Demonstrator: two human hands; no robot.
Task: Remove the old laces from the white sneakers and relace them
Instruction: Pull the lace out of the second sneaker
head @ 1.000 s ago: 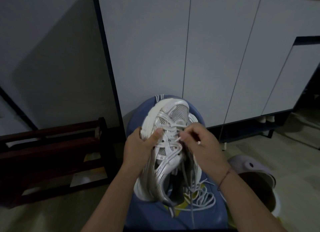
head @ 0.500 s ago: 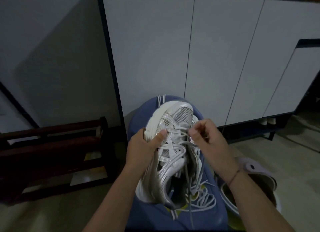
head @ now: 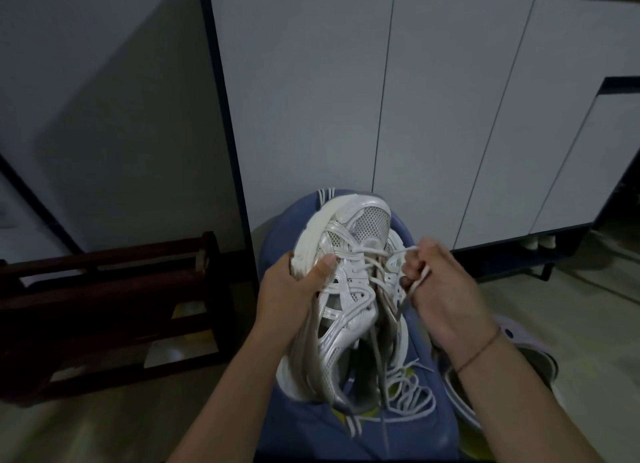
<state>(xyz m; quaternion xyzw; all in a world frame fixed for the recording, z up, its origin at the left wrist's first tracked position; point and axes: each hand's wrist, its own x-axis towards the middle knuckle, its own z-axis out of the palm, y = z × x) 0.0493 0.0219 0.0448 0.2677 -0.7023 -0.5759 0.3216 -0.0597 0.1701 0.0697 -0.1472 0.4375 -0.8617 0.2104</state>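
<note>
A grey wall [head: 104, 99] meets a white cabinet [head: 450, 99] with a dark frame, raised on legs above pale floor tiles [head: 571, 300]; a dark wooden rack [head: 104, 306] stands low on the left; floor shows in front of the rack and to the right of the arms; in the middle, a white sneaker [head: 349, 289] lies toe-away on a blue rounded surface [head: 273, 241]; the left hand [head: 291, 289] grips its sole edge, thumb pressed on the upper; the right hand [head: 446, 289] is curled, pinching a lace [head: 398, 251] drawn from the top eyelets; a loose lace [head: 412, 393] is heaped by the heel; a lilac clog [head: 519, 334] lies just beside the right wrist.
</note>
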